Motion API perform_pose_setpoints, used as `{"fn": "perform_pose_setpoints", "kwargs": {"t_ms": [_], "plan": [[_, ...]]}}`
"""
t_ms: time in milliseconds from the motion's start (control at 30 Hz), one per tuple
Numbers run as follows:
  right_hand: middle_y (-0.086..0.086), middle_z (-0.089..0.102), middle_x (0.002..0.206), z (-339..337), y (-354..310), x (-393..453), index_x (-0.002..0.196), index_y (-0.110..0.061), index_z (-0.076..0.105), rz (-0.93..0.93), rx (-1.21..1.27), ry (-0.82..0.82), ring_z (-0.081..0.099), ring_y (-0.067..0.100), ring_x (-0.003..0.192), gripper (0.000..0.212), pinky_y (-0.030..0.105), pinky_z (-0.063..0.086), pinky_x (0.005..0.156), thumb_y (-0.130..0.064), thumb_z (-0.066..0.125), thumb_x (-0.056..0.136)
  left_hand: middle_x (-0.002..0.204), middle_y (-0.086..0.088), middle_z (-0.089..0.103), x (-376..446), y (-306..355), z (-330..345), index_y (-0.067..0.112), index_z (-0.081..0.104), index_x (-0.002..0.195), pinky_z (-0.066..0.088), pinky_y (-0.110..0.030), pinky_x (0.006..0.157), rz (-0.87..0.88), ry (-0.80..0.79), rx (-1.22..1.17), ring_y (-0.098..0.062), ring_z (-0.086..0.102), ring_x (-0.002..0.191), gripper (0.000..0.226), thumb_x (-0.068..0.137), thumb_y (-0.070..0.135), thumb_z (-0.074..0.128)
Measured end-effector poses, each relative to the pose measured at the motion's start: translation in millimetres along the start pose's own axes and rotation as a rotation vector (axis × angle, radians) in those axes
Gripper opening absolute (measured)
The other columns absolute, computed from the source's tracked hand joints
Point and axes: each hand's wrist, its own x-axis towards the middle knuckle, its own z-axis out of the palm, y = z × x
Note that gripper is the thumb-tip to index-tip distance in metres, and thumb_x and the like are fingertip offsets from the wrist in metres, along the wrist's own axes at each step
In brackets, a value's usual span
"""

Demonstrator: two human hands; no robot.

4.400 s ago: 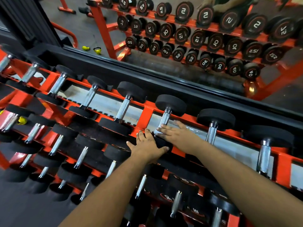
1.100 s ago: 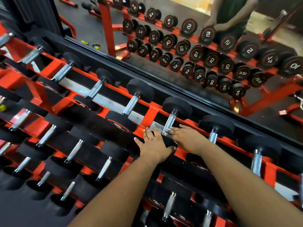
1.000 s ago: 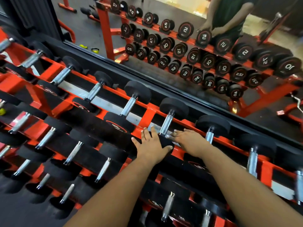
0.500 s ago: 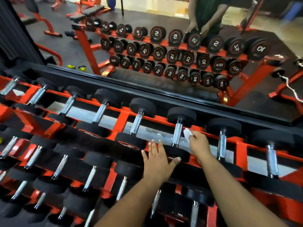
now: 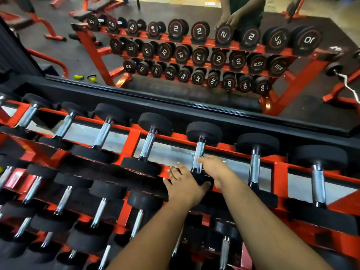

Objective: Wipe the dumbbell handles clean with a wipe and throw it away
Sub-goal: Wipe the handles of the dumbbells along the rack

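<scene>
Right hand [image 5: 213, 168] curled around dumbbell handle [image 5: 199, 154] on rack's [image 5: 134, 139] top shelf; left hand [image 5: 185, 184] flat, fingers straight, on its near weight.

The dumbbell [image 5: 201, 147] under attention is lying in the top row of the red rack, its knurled chrome handle [image 5: 198, 153] running away from the viewer between two round black heads, the far head sitting against the rear rail and the near head lying largely hidden under the hands. Its handle is showing bright along the upper length, while the lower end is being covered at the right side. The wipe is not showing clearly in this view.
</scene>
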Motion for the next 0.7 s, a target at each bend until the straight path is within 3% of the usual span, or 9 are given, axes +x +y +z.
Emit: {"fn": "perform_pose_setpoints", "kwargs": {"t_ms": [133,367,433,567,700], "plan": [[0.02,0.073,0.105,2,-6,5,0.108,-0.013,0.069,0.092,0.018,-0.04,0.071,0.032,0.09,0.024,0.042,0.057,0.08,-0.029,0.065,0.09,0.169,-0.021,-0.001,0,1,-3,0.006,-0.011,0.16,-0.001,-0.059,0.124,-0.016,-0.026,0.012,-0.032,-0.005,0.157,0.129,0.079,0.081,0.055],[0.012,0.073,0.106,-10,-8,9,0.11,-0.016,0.07,0.082,0.151,-0.1,0.067,0.027,0.087,0.025,0.034,0.053,0.07,-0.034,0.064,0.093,0.169,-0.021,-0.002,3,1,-3,0.007,-0.012,0.16,0.0,-0.062,0.123,-0.029,-0.042,0.018,-0.033,-0.003,0.157,0.129,0.079,0.08,0.056],[0.016,0.072,0.108,-3,-9,13,0.112,-0.013,0.07,0.109,0.101,-0.082,0.068,0.029,0.088,0.031,0.038,0.058,0.078,-0.034,0.068,0.089,0.169,-0.02,-0.002,2,1,-3,0.007,-0.012,0.16,0.0,-0.062,0.123,-0.037,-0.051,0.021,-0.032,-0.003,0.157,0.129,0.079,0.081,0.056],[0.011,0.072,0.116,-9,-15,19,0.114,-0.015,0.072,0.099,0.105,-0.086,0.067,0.029,0.104,0.042,0.042,0.053,0.09,-0.041,0.071,0.082,0.169,-0.02,-0.003,2,2,-6,0.007,-0.015,0.159,-0.001,-0.062,0.123,-0.035,-0.07,0.03,-0.033,-0.004,0.157,0.128,0.081,0.08,0.056],[0.011,0.072,0.113,-14,-23,28,0.111,-0.015,0.071,0.033,0.235,-0.058,0.065,0.031,0.108,0.036,0.046,0.05,0.096,-0.038,0.069,0.084,0.169,-0.02,-0.004,2,3,-6,0.007,-0.014,0.159,-0.002,-0.063,0.122,-0.037,-0.061,0.038,-0.034,-0.003,0.157,0.129,0.08,0.081,0.056]]}}
